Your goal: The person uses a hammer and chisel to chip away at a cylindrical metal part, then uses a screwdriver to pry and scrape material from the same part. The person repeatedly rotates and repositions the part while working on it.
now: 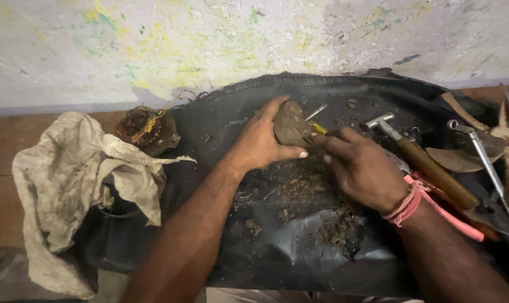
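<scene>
Two hands meet over a rounded, dirt-caked brown part (290, 123), which sits tilted near the far middle of a black rubber sheet (277, 252). The left hand (261, 141) is closed around the near and left side of the part, thumb stretched along its lower edge and fingers curled over its top. The right hand (360, 168) is bunched tight just to the right of it, its fingers pinched on a thin tool with a yellow bit (318, 128) showing at the part's edge; how much of the tool lies inside the fist is hidden. A pink band (407, 205) wraps the right wrist.

Below the hands, brown crumbs of debris (313, 207) lie scattered on the sheet. To the right, a hammer with a wooden handle (428, 165) lies slantwise, its metal head pointing toward the wall, and a slim metal tool (487, 168) lies further right. A pink-handled tool (454, 216) lies partly beneath the right forearm. At the left edge of the sheet rests a rusty coil of copper wire (147, 128), and beside it a crumpled, stained white cloth (78, 185). The sheet lies on a wooden worktop (2, 163) against a paint-flecked wall (209, 39).
</scene>
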